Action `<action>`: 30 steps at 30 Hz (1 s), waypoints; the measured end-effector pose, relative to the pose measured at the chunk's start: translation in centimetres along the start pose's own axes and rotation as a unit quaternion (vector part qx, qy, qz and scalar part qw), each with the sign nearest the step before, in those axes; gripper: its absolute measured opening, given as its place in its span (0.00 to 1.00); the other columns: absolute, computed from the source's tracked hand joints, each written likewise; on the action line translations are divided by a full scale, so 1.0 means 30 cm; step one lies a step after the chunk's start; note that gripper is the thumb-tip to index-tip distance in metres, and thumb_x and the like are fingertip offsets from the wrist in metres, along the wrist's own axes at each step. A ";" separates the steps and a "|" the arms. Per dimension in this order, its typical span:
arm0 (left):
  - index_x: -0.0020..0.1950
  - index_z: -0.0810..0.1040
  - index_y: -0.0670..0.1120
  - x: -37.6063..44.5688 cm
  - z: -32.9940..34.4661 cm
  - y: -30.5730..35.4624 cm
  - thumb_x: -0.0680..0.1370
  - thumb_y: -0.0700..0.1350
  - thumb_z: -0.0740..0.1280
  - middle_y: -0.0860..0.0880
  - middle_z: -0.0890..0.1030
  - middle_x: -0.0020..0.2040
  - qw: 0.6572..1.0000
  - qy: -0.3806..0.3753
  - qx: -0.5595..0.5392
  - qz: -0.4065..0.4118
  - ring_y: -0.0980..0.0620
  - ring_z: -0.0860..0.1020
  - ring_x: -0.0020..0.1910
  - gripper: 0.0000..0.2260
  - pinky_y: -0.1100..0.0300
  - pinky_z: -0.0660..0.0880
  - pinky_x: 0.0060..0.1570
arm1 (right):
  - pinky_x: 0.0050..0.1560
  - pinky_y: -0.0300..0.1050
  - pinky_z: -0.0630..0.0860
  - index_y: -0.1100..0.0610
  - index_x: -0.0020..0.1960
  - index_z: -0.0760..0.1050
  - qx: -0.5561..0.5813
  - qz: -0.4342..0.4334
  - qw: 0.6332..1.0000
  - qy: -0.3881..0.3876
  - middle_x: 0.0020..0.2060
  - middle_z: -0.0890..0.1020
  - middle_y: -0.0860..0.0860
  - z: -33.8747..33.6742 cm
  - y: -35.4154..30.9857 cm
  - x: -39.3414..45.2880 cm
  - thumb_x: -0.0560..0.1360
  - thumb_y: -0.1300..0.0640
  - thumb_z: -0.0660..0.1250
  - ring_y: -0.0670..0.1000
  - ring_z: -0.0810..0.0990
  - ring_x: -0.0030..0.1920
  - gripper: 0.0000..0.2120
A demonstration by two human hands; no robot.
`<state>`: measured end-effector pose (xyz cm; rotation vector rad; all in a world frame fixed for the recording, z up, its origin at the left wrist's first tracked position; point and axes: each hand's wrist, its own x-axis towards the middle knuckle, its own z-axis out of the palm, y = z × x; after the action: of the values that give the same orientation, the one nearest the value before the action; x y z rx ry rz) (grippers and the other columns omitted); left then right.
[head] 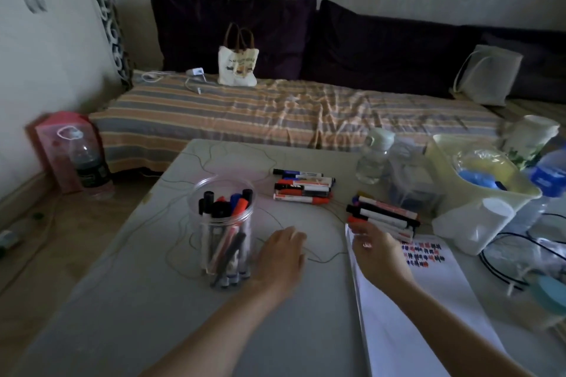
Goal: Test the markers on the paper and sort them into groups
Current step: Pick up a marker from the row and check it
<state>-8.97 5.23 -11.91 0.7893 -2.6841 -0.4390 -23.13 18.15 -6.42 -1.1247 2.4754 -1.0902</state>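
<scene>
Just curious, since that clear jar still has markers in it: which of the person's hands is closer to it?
Left. The left hand lies flat on the table just right of the jar. The right hand is farther right, at the paper's top edge beside a marker pile.

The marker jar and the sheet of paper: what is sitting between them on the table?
In the head view, only the left hand lies flat on the table between the jar and the paper.
</scene>
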 end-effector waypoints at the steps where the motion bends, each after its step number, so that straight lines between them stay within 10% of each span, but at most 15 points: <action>1: 0.69 0.68 0.48 0.013 0.023 -0.015 0.81 0.49 0.60 0.49 0.69 0.69 1.000 0.002 0.009 -0.001 0.49 0.66 0.69 0.16 0.57 0.63 0.68 | 0.52 0.38 0.74 0.56 0.66 0.75 -0.032 -0.030 0.999 -0.014 0.62 0.79 0.53 0.021 0.000 0.032 0.79 0.65 0.62 0.50 0.78 0.54 0.17; 13: 0.55 0.73 0.49 0.043 0.112 -0.048 0.75 0.51 0.61 0.50 0.73 0.56 0.994 0.109 0.018 0.000 0.50 0.70 0.57 0.11 0.57 0.71 0.56 | 0.68 0.54 0.62 0.52 0.63 0.66 -0.242 -0.132 0.958 -0.076 0.64 0.72 0.50 0.241 -0.069 0.353 0.78 0.57 0.62 0.52 0.68 0.67 0.14; 30: 0.53 0.76 0.48 0.037 0.111 -0.053 0.74 0.50 0.61 0.48 0.76 0.57 0.993 0.117 0.018 -0.011 0.46 0.72 0.57 0.11 0.50 0.72 0.56 | 0.59 0.51 0.65 0.51 0.60 0.75 -0.286 -0.147 0.947 -0.014 0.59 0.78 0.49 0.287 -0.018 0.279 0.80 0.50 0.62 0.53 0.72 0.63 0.11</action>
<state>-10.36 4.00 -15.29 0.8271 -2.4747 -0.2850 -24.60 7.23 -11.23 -1.6920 2.7419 -0.3921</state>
